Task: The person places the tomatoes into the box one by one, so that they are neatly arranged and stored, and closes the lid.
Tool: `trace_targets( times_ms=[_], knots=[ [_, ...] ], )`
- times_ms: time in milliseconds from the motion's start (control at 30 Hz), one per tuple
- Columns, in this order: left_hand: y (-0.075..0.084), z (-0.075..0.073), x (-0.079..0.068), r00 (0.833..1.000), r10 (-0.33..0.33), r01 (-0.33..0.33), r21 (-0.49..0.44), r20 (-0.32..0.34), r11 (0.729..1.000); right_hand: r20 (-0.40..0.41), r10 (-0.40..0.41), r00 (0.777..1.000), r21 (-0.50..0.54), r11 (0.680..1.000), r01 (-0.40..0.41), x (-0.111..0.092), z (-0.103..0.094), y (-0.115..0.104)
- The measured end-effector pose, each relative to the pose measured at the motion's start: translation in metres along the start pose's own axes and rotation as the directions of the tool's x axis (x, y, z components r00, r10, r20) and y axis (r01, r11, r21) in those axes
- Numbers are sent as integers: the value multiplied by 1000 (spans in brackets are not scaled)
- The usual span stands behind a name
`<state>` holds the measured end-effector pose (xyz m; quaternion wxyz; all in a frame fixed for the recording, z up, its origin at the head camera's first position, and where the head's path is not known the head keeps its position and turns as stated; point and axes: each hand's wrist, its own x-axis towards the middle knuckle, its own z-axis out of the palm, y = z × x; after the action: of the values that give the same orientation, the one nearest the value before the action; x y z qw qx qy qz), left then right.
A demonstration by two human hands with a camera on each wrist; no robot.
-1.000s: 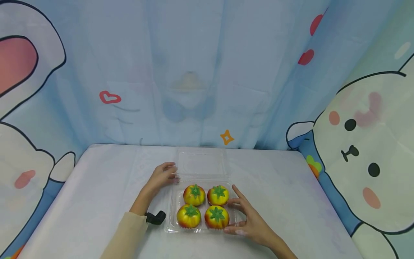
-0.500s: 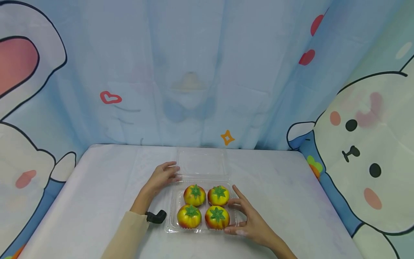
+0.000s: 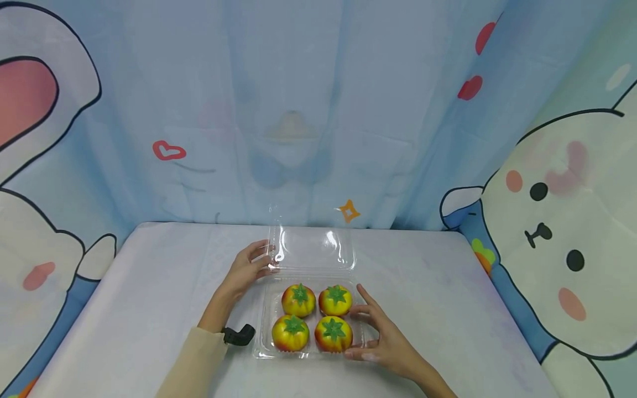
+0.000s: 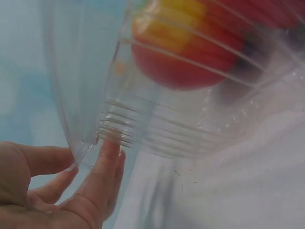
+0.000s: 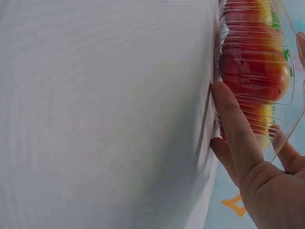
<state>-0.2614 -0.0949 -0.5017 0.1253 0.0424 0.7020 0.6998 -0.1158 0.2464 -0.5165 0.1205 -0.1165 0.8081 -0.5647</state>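
Note:
A clear plastic clamshell box [image 3: 264,331] stands on the table, holding several glossy yellow-and-red fruits [image 3: 291,333] with star-shaped green tops. Its hinged lid [image 3: 313,249] tilts up at the far side, clear of the tabletop. My left hand [image 3: 245,271] holds the lid's left edge; in the left wrist view the thumb [image 4: 50,160] and fingers come round the lid's corner. My right hand [image 3: 385,340] grips the box's right front corner, thumb at the front and fingers along the ribbed side [image 5: 255,62]. The right index finger points up along that side.
A white cloth covers the table [image 3: 448,298]. Behind it hangs a light-blue printed curtain [image 3: 298,110], right at the table's far edge, with cartoon animals at both sides. A black wrist strap [image 3: 240,335] sits by the left sleeve.
The lid has risen from lying back on the table to a tilted, upright stance. My left hand has shifted slightly upward with it; my right hand and the fruits have stayed in place.

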Motion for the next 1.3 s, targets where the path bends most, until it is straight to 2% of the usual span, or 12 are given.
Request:
trace_targets(
  times_ms=[300, 433, 733, 900, 1033, 1100, 1300],
  knots=[
    [1, 1, -5, 992, 125, -125, -22, 8, 992, -4, 24, 1000, -5, 1000, -24, 0, 0, -1],
    [2, 1, -10, 980, 197, -197, -26, 19, 980, -12, 49, 999, -6, 999, -49, 0, -1, -2],
    [8, -3, -26, 948, 318, -319, 74, 24, 945, 16, 21, 1000, 3, 1000, -21, 1, -2, -2],
    [9, -3, -35, 935, 355, -350, 189, 7, 918, 21, -4, 1000, 3, 1000, 4, 0, -3, -3],
    [10, -1, -47, 935, 353, -333, 286, -18, 898, 27, -25, 999, 11, 1000, 25, 0, -2, -1],
    [11, 0, -55, 935, 354, -331, 300, -23, 895, 28, -31, 999, 10, 999, 31, 0, -2, 0],
    [13, 3, -82, 920, 390, -374, 356, 28, 856, 9, 19, 1000, 4, 1000, -19, 1, -1, -1]
  ],
)
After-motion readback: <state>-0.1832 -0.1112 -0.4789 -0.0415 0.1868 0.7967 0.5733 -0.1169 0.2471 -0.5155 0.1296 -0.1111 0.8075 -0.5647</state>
